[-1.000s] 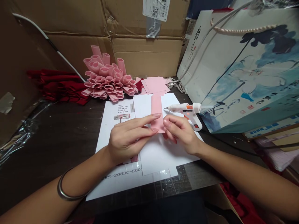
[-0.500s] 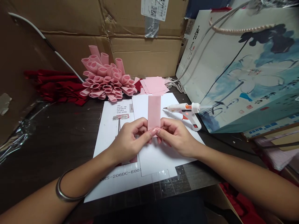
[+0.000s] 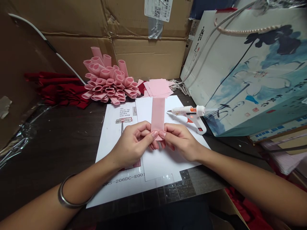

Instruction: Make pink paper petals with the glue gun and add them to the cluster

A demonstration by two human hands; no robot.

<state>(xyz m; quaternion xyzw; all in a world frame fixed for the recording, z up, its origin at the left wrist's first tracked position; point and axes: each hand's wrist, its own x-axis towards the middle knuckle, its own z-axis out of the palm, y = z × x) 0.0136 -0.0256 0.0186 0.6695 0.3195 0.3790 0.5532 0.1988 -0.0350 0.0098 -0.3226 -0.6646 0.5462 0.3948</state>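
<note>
Both hands pinch the near end of a flat pink strip (image 3: 158, 113), which looks like folded felt or paper and points away from me. My left hand (image 3: 136, 139) grips its left side, thumb on top and fingers beneath. On the right side my right hand (image 3: 179, 139) does the same, the two thumb tips almost meeting. Under them lie white sheets (image 3: 161, 166), one printed with text and a picture. A white glue gun (image 3: 192, 114) rests on its side just right of the strip, nozzle towards it.
Behind the sheets stand a pile of rolled pink tubes (image 3: 109, 78) and flat pink pieces (image 3: 158, 87). Dark red pieces (image 3: 59, 89) lie at the left, metal clips (image 3: 181, 87) at the back. Cardboard boxes (image 3: 148, 57) and a large paper bag (image 3: 251, 73) border the table.
My thumbs have drawn slightly apart on the strip, baring a bit more of its near end. The strip has shifted very slightly; everything else stays in place.
</note>
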